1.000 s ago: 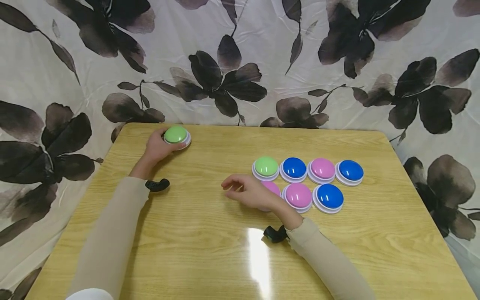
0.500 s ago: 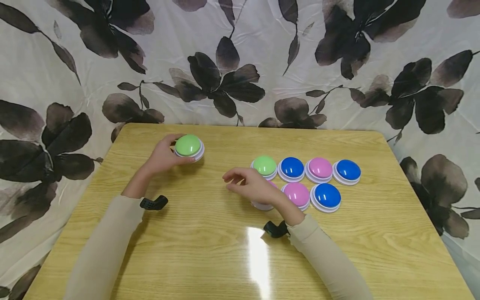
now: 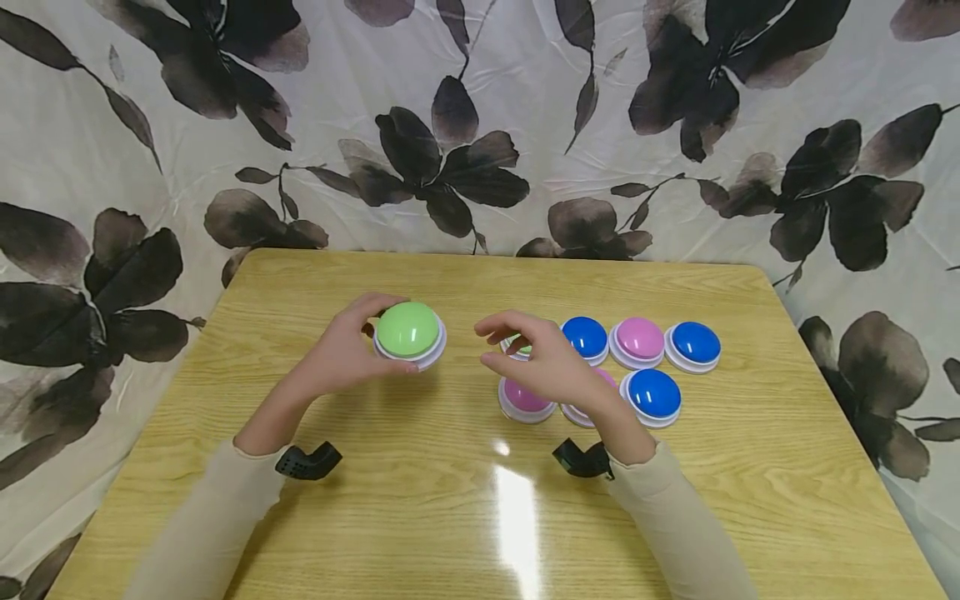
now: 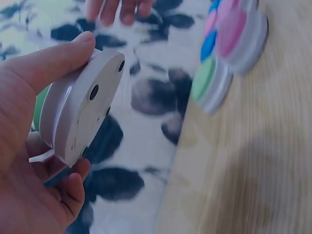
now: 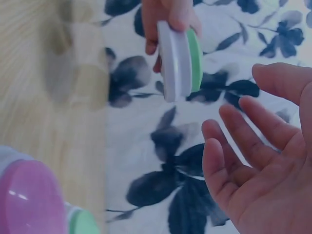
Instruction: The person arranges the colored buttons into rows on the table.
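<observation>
My left hand (image 3: 348, 350) grips a green push button (image 3: 408, 330) by its white round base, thumb on the near side and fingers on the far side. The button is lifted off the table; its underside with small dark feet shows in the left wrist view, where the base (image 4: 90, 107) is tilted. To the right, my right hand (image 3: 543, 354) hovers with relaxed, slightly bent fingers and holds nothing. Below it sit a pink button (image 3: 525, 397) and a partly hidden green button (image 3: 517, 345). In the right wrist view the palm (image 5: 273, 180) faces the held button (image 5: 178, 63).
Two rows of buttons stand on the wooden table (image 3: 420, 517) at right, among them a blue button (image 3: 585, 337), a pink one (image 3: 640, 339), a far-right blue one (image 3: 695, 343) and a nearer blue one (image 3: 654, 395). A flowered cloth (image 3: 315, 83) hangs behind the table.
My left hand has carried the green button from the table's far left edge rightward and nearer, raising it. The right hand has shifted slightly right and up, with its fingers a little more spread.
</observation>
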